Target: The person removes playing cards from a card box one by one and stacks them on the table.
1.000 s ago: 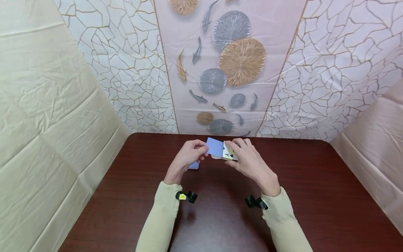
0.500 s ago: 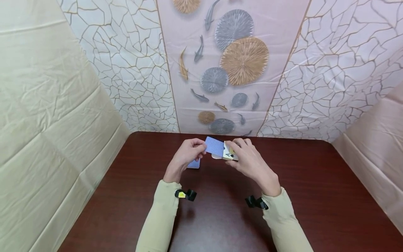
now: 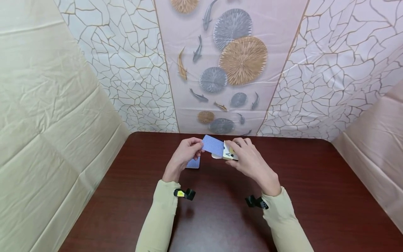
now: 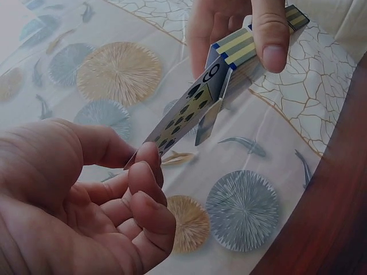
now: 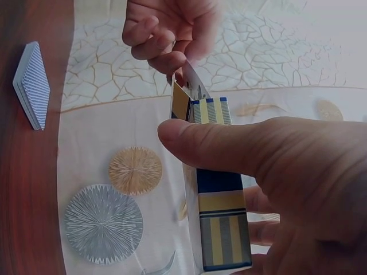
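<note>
Pinched by the left hand [image 3: 185, 153], one card [image 3: 212, 145] has shifted left. The right hand [image 3: 252, 161] grips a box [image 5: 223, 243] above the desk [image 3: 220, 220].

The far side is closed off by a pale pink panel [image 3: 189, 21] printed with grey and gold discs and fish. It is flanked by white sections [image 3: 126, 59] patterned with gold crackle lines. Creased cream cloth [image 3: 41, 122] is hung at left, a beige-pink drape [image 3: 374, 154] at right. A soft sheen is reflected by the reddish-brown tabletop [image 3: 318, 196].
</note>
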`<state>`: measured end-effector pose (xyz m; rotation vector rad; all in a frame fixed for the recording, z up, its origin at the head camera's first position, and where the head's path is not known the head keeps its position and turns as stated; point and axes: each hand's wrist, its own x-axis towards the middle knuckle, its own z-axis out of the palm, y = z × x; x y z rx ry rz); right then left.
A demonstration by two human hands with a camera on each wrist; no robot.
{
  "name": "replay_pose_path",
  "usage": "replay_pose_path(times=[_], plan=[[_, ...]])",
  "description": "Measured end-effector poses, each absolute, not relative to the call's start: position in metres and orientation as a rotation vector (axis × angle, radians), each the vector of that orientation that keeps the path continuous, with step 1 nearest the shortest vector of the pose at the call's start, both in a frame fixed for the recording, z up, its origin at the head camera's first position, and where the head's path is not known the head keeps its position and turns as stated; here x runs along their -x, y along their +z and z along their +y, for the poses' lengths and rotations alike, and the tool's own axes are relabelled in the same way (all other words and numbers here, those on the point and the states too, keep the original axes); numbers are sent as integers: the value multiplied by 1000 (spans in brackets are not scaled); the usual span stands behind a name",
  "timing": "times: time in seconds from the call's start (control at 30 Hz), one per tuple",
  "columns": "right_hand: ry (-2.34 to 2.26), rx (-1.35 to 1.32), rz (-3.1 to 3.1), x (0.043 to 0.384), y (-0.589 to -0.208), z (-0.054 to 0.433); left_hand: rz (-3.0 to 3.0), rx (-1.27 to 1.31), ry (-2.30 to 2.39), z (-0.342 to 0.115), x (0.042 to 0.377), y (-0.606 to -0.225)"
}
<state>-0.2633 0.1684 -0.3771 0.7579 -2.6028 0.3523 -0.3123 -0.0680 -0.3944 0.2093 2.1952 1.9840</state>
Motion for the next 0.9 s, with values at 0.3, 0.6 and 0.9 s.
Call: replay_pose_path(times=[0.3,0.6,0.9], plan=[[375,-771,-2577,263,-377,168,2169,-178,2048,-69,318,-401],[362,-780,-2560,264,-378,168,2178,-131,2083,-69,321,-407],[362,-772,-2574,264,-377,169,2178,-81,2127,-70,326,-412]])
